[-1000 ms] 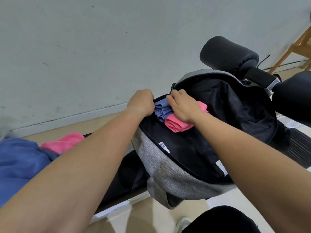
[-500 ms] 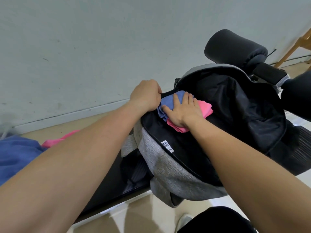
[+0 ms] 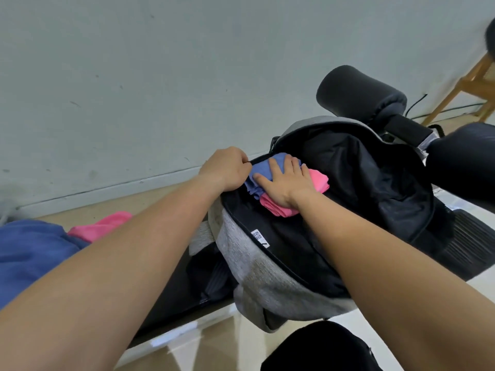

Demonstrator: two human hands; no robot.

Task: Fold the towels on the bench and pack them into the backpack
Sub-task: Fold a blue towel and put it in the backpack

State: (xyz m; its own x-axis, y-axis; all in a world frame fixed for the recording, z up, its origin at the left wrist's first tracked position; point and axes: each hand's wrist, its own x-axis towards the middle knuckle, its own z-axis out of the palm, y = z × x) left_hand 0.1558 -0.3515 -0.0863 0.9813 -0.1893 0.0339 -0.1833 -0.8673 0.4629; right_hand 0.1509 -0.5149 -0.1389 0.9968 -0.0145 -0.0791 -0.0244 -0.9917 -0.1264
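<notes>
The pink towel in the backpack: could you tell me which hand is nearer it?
Right. The right hand presses on the pink towel; the left hand grips the backpack rim, beyond the blue towel.

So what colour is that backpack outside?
The backpack is grey outside, black inside; head view.

Towels in backpack on bench

Left hand: fingers curled tight, pinching the opening edge of the backpack; forearm bare, stretched forward from lower left. Right hand: palm down, fingers straight and slightly spread, pressing flat; forearm bare, stretched forward from lower right.
</notes>
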